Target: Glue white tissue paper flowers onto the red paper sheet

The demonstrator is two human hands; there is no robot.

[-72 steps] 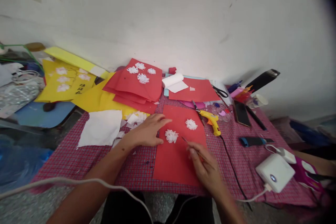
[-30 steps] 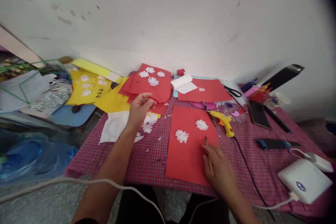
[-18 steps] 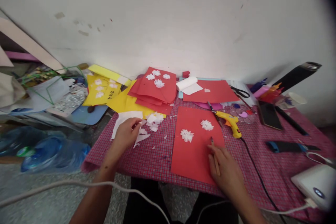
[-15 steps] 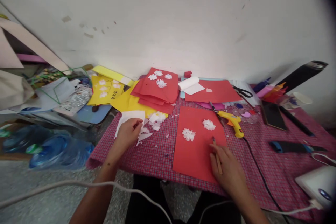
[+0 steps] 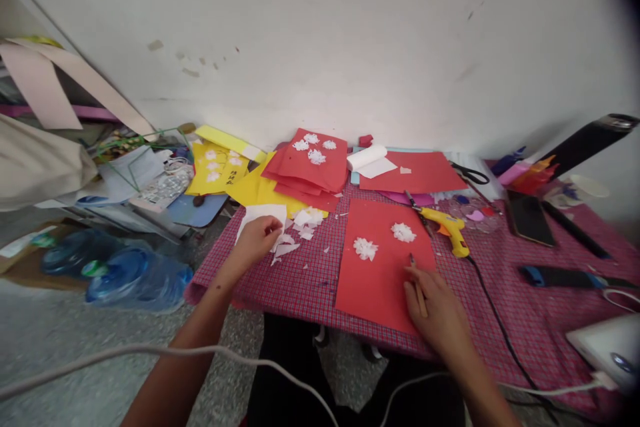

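My left hand [image 5: 259, 237] is closed, its fingertips pinched over the white paper sheet [image 5: 250, 216]; anything between them is too small to make out. Torn white paper scraps [image 5: 306, 220] lie just right of it. In my right hand [image 5: 436, 307] is a slim wooden pencil [image 5: 421, 297] with a dark tip, pointing away from me over a red sheet [image 5: 373, 293]. Two crumpled white paper flowers sit on that sheet, a left one [image 5: 365, 249] and a right one [image 5: 403, 232].
A yellow glue gun [image 5: 450, 227] lies right of the red sheet, its black cord trailing forward. Behind are stacked red sheets [image 5: 320, 177] with white flowers and a white paper roll [image 5: 367, 157]. A phone [image 5: 530, 217] and a blue-black utility knife [image 5: 555, 277] lie right. A white cable [image 5: 220, 349] crosses in front.
The view has swung slightly left, so everything sits a little further right. My left fingers still pinch over the white paper, and my right hand keeps the pencil over the red sheet.
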